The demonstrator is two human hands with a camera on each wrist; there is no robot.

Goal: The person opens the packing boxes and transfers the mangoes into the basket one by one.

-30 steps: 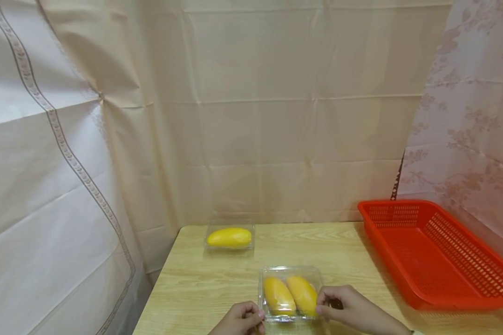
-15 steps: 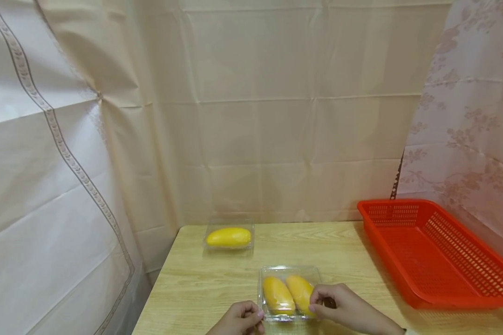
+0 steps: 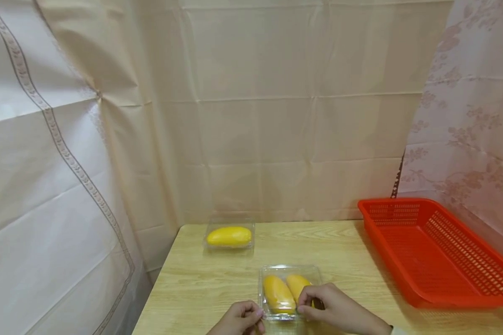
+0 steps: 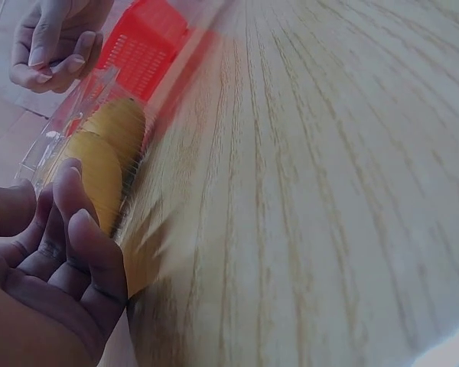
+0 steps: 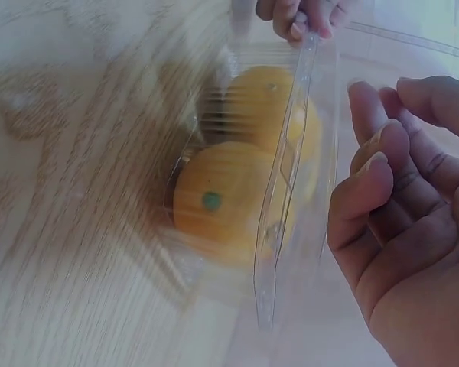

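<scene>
A clear plastic clamshell box (image 3: pixel 282 270) with two orange-yellow mangoes (image 3: pixel 277 293) inside lies near the table's front. My left hand (image 3: pixel 242 318) pinches its front left corner; in the right wrist view those left fingertips (image 5: pixel 300 27) sit on the clear rim (image 5: pixel 279 183). My right hand (image 3: pixel 333 307) is over the front right part of the box, partly covering one mango. Seen from the right wrist, its fingers (image 5: pixel 367 195) are loosely bent, apart from the rim, and hold nothing. The lid looks closed in the head view.
Farther back on the wooden table (image 3: pixel 209 279) stands another clear box (image 3: pixel 230 223) with one yellow mango (image 3: pixel 229 236) in it. A red plastic basket (image 3: pixel 406 274) occupies the right side. Cloth curtains (image 3: pixel 255 139) hang behind the table.
My right hand has moved left along the front edge of the box, away from its right corner. My left hand and both boxes have stayed put.
</scene>
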